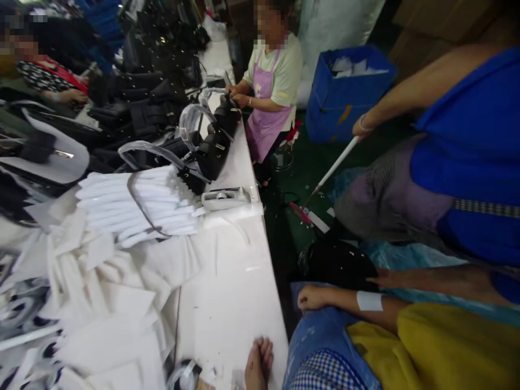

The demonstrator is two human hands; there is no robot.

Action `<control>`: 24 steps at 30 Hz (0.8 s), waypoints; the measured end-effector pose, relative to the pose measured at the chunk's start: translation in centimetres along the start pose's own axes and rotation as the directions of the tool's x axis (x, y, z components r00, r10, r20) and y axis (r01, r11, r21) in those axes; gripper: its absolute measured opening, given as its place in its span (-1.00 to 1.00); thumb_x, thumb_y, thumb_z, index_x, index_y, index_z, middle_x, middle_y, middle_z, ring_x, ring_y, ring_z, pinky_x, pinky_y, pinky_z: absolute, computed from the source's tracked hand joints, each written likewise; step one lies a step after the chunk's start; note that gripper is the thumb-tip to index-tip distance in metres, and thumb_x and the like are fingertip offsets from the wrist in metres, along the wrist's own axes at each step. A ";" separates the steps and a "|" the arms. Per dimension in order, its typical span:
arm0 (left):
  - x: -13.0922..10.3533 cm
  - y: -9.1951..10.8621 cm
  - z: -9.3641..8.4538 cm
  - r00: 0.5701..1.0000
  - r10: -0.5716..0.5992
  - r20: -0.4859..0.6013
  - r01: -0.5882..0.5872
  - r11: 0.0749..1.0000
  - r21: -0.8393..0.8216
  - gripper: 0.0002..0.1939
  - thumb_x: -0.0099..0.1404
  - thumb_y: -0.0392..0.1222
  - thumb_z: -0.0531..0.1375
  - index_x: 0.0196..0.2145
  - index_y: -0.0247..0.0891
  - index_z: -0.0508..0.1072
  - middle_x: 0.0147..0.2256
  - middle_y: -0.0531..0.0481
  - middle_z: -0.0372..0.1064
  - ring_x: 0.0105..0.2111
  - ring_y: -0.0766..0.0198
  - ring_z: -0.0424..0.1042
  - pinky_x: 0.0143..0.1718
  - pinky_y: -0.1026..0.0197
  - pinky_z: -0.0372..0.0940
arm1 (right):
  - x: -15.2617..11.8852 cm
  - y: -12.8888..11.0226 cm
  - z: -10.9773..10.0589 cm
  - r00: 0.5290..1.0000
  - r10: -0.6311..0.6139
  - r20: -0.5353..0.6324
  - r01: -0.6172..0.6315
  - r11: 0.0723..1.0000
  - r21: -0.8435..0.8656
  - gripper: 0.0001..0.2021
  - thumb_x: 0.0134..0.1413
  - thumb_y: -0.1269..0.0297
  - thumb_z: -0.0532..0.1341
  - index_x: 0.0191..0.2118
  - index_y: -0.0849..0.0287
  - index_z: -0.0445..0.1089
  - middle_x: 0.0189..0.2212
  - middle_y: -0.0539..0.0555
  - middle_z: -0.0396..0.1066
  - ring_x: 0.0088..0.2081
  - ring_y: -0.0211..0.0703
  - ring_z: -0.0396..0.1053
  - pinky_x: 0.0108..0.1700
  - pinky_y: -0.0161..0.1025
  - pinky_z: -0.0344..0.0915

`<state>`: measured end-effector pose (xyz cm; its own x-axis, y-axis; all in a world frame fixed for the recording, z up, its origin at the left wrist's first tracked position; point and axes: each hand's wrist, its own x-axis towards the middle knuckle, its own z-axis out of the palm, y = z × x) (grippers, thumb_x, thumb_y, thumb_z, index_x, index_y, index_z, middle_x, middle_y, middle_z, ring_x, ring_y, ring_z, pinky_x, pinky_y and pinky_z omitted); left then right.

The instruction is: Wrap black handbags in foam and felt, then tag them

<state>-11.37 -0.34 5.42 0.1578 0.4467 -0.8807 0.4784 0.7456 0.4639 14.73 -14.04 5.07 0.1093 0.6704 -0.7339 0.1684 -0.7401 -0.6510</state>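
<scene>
My left hand (259, 362) rests at the edge of the white table (227, 281), fingers loosely bent and a little apart, with nothing seen in it. My right hand (312, 298) is curled into a loose fist on my lap, over the blue denim-like cloth (317, 338); nothing shows in it. A white patch (369, 301) is stuck to my right forearm. Near my left hand lie a roll of tape (184, 374) and small scraps. Farther left spread loose white sheets (109, 309), and behind them a strapped stack of white padded pieces (136, 203).
A tape dispenser (226, 199) and black handbags (213, 151) stand along the table. A person in a purple apron (270, 103) sits beyond. At right, a person in blue (467, 141) holds a broom (335, 162) over floor scraps. Behind stands a blue bin (337, 103).
</scene>
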 end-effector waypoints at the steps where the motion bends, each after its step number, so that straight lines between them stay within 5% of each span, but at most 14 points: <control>1: 0.3 -0.2 -0.3 1.000 -0.011 0.013 0.011 1.000 -0.017 -0.66 0.16 0.22 0.09 -0.45 0.02 0.53 -0.31 0.03 0.59 -0.04 0.03 0.52 -0.05 0.16 0.39 | -0.4 0.8 0.3 0.999 0.035 0.005 -0.035 0.999 0.028 -0.76 0.25 0.18 0.23 -0.14 0.27 0.43 -0.20 0.05 0.46 -0.21 -0.14 0.45 -0.15 -0.12 0.44; 12: 0.6 -2.1 -1.2 0.999 -0.009 0.037 0.015 0.983 -0.184 -0.58 0.37 -0.09 0.04 0.06 -0.39 0.40 0.03 -0.34 0.45 0.08 0.01 0.42 0.10 0.10 0.32 | -2.0 5.1 2.6 0.933 0.280 -0.225 -0.180 0.906 0.383 -0.75 0.29 0.18 0.19 -0.05 0.25 0.39 -0.15 0.10 0.44 -0.20 -0.16 0.45 -0.16 -0.13 0.46; 24: 1.4 -1.6 -1.1 0.995 -0.083 0.061 0.094 0.974 -0.205 -0.67 0.47 -0.12 -0.04 -0.16 -0.31 0.48 -0.07 -0.25 0.51 -0.03 0.08 0.51 -0.03 0.15 0.42 | -2.6 8.0 -2.3 0.804 0.334 -0.491 -0.078 0.879 0.469 -0.76 0.27 0.17 0.17 -0.11 0.23 0.42 -0.17 0.12 0.49 -0.29 -0.19 0.47 -0.19 -0.13 0.46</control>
<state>-12.84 -0.36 3.53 0.1702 0.3523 -0.9203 0.3040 0.8696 0.3891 18.01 -21.58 2.22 0.6254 0.3180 -0.7126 -0.3203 -0.7281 -0.6060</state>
